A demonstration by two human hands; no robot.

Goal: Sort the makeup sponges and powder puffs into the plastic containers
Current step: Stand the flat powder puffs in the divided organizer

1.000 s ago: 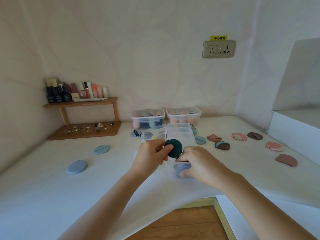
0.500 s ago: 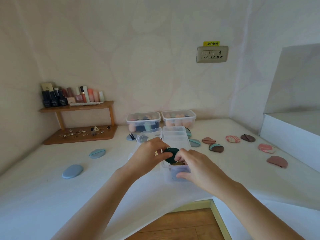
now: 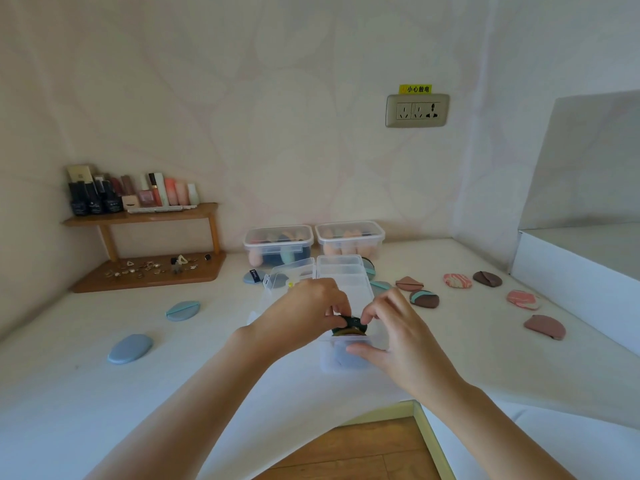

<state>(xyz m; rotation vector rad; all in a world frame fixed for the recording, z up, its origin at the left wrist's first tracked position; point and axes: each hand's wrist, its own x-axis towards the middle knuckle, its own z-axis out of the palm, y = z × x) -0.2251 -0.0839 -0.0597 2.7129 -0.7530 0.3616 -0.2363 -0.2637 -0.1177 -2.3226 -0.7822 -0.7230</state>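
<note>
A clear divided plastic container (image 3: 346,282) lies open in the middle of the white table, its lid tipped up on the left. A dark green round powder puff (image 3: 352,323) sits at the top of the nearest compartment, over other puffs. My left hand (image 3: 304,310) pinches its left edge. My right hand (image 3: 394,337) touches its right edge with the fingertips while the thumb presses the container's front wall. Two lidded tubs, the left tub (image 3: 278,245) and the right tub (image 3: 350,237), hold sponges at the back.
Loose puffs lie around: two blue ones, the nearer blue puff (image 3: 130,348) and the farther blue puff (image 3: 183,310), on the left, and several pink and brown ones such as a brown puff (image 3: 544,326) on the right. A wooden shelf (image 3: 138,216) with bottles stands back left. A white box (image 3: 575,268) sits at right.
The green puff was held upright above the container; both hands have since lowered it into the nearest compartment. The view has also shifted a little.
</note>
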